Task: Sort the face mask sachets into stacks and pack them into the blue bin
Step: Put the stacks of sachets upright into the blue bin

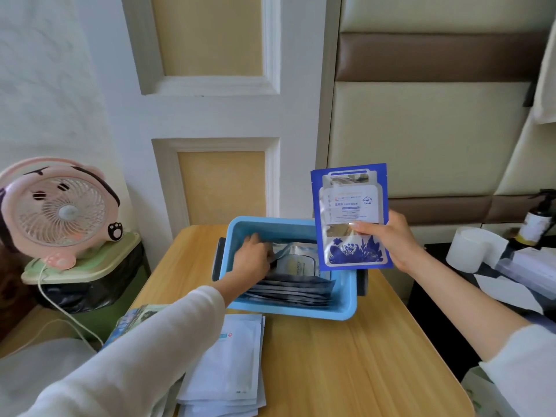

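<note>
Now | right hand (388, 239) pinches blue sachet (352, 218) upright, sachet at its 10 o'clock, over blue bin (288, 311) 3 o'clock rim | left hand (254, 255) inside bin, fingers curled on edge of silver sachets (294, 284) lying at its 4 o'clock | white sachet stack (228, 356) on tabletop (346, 356), bin's 7 o'clock

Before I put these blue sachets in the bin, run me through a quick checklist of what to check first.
1. Right hand holds the blue sachets securely: ok.
2. Blue sachets squared together: cannot tell.
3. Left hand out of the blue bin: not ok, it grips the silver sachets inside.
4. Room in the bin: ok, far end bare.
5. White sachets packed: not ok, stacked on the table.
</note>
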{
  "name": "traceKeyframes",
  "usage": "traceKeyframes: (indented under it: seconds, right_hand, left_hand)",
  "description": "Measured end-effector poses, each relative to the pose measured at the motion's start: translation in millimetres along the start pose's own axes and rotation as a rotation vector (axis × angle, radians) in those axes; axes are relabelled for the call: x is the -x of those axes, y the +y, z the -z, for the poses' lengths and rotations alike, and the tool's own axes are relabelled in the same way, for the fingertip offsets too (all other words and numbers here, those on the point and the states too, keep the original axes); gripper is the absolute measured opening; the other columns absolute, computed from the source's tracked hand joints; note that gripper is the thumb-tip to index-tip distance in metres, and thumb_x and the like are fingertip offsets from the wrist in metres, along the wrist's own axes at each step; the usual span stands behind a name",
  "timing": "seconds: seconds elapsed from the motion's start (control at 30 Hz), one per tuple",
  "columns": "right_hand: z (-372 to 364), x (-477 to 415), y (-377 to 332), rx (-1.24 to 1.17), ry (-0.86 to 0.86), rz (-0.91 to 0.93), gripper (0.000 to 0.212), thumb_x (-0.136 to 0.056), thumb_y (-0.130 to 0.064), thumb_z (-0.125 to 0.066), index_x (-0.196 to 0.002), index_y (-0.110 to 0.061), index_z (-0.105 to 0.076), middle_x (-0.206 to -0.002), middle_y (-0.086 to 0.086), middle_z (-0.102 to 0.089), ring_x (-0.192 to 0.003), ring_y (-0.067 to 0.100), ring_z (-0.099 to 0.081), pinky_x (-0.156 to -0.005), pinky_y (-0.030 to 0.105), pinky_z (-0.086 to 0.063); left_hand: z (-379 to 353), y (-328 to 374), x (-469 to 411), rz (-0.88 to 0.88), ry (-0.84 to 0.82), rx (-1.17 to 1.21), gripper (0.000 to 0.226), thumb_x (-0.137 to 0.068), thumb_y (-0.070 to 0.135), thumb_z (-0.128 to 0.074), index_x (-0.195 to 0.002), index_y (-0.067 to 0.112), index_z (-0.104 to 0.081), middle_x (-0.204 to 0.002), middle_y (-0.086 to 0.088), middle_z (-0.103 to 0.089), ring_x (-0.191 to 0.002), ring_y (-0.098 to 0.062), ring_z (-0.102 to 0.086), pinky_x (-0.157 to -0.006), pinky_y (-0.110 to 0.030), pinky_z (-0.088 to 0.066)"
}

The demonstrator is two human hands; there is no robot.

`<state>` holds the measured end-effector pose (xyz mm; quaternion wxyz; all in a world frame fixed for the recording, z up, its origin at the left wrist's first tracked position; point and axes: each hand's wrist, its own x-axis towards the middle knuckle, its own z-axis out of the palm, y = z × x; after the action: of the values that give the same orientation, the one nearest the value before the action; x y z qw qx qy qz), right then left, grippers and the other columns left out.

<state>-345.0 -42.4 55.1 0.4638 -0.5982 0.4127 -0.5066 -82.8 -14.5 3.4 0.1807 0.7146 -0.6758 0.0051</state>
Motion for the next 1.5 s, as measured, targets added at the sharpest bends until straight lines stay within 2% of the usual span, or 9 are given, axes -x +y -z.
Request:
traceKeyframes:
  seconds: [0.13, 0.3, 0.47, 0.6, 0.77, 1.0, 1.13, 1.3, 1.5]
  right_hand:
    - [-0.3, 0.9, -2.4, 0.018, -0.01, 0.001, 0.033, -0.075, -0.01, -0.076, -0.105, -0.014, -0.061, -0.096, 0.006, -0.072, -0.081, 0.022, -0.071, -0.068, 0.036, -0.059]
    - [0.2, 4.3, -5.0, 0.02, -0.03, 0.015, 0.028, -0.075, -0.007, -0.075, -0.096, -0.019, -0.062, -0.093, 0.004, -0.072, -0.078, 0.02, -0.072, -0.061, 0.03, -0.058]
    - [1.5, 5.8, -5.5, 0.032, -0.035, 0.012, 0.03, -0.075, -0.008, -0.075, -0.1, -0.017, -0.062, -0.095, 0.006, -0.072, -0.08, 0.022, -0.072, -0.063, 0.032, -0.058]
    - [1.2, 5.1, -5.7, 0.039, -0.041, 0.008, 0.033, -0.075, -0.01, -0.076, -0.104, -0.015, -0.061, -0.097, 0.006, -0.072, -0.083, 0.024, -0.071, -0.069, 0.036, -0.058]
    - [-1.6, 4.4, -7.9, 0.041, -0.045, 0.01, 0.028, -0.075, -0.009, -0.075, -0.097, -0.019, -0.062, -0.094, 0.004, -0.073, -0.079, 0.02, -0.072, -0.063, 0.031, -0.058]
    - [-1.5, 3.6, -6.7, 0.031, -0.029, -0.015, 0.03, -0.075, -0.01, -0.076, -0.1, -0.018, -0.061, -0.093, 0.005, -0.073, -0.077, 0.02, -0.072, -0.063, 0.032, -0.059]
    - [-3.6, 2.9, -8.5, 0.017, -0.022, -0.027, 0.029, -0.076, -0.011, -0.075, -0.099, -0.018, -0.06, -0.092, 0.004, -0.072, -0.077, 0.02, -0.072, -0.061, 0.031, -0.058]
    - [-2.5, 1.4, -8.4, 0.047, -0.022, -0.035, 0.034, -0.075, -0.009, -0.076, -0.105, -0.015, -0.061, -0.094, 0.004, -0.073, -0.078, 0.021, -0.072, -0.065, 0.034, -0.058]
    - [-3.0, -3.0, -8.0, 0.067, -0.014, -0.04, 0.035, -0.075, -0.008, -0.076, -0.106, -0.015, -0.061, -0.095, 0.005, -0.072, -0.08, 0.022, -0.072, -0.068, 0.036, -0.058]
  left_hand:
    - [13.2, -12.4, -4.7, -0.234, -0.207, -0.09, 0.016, -0.086, 0.009, -0.058, -0.095, 0.009, -0.071, -0.135, -0.004, -0.043, -0.122, -0.025, -0.038, -0.101, -0.034, -0.035]
    - [36.0, -1.6, 1.7, -0.167, -0.552, -0.383, 0.025, -0.088, 0.012, -0.057, -0.11, 0.001, -0.064, -0.113, -0.009, -0.056, -0.104, -0.024, -0.051, -0.092, -0.033, -0.043]
    - [18.5, 17.1, 9.0, 0.035, -0.291, -0.242, 0.043, -0.094, 0.001, -0.036, -0.135, -0.005, -0.028, -0.139, -0.026, -0.031, -0.125, -0.038, -0.039, -0.1, -0.039, -0.036]
    - [-6.5, 10.3, 0.0, 0.183, -0.165, 0.129, 0.088, -0.089, 0.019, -0.059, -0.144, -0.004, 0.005, -0.145, -0.024, -0.019, -0.132, -0.04, -0.028, -0.109, -0.043, -0.029]
    - [-13.0, -1.0, -14.9, 0.112, -0.215, -0.123, 0.049, -0.088, 0.033, -0.059, -0.13, 0.011, -0.051, -0.14, -0.018, -0.031, -0.126, -0.037, -0.03, -0.107, -0.04, -0.03]
    - [-21.6, 6.4, -11.8, 0.162, -0.143, 0.121, 0.091, -0.089, 0.018, -0.058, -0.144, -0.003, 0.012, -0.15, -0.025, -0.002, -0.132, -0.043, -0.028, -0.108, -0.043, -0.03]
    - [-15.2, 0.4, -23.9, 0.446, -0.156, 0.623, 0.073, -0.091, 0.023, -0.058, -0.146, 0.004, -0.015, -0.134, -0.018, -0.039, -0.116, -0.033, -0.048, -0.101, -0.037, -0.038]
    - [-13.4, -6.5, -30.2, 0.006, -0.248, 0.11, 0.038, -0.082, 0.018, -0.069, -0.118, 0.009, -0.06, -0.125, -0.008, -0.056, -0.119, -0.028, -0.046, -0.099, -0.031, -0.037]
    - [27.6, -9.9, -16.6, -0.444, -0.359, -0.487, 0.022, -0.088, 0.014, -0.05, -0.106, 0.016, -0.063, -0.112, 0.0, -0.063, -0.111, -0.023, -0.049, -0.104, -0.034, -0.025]
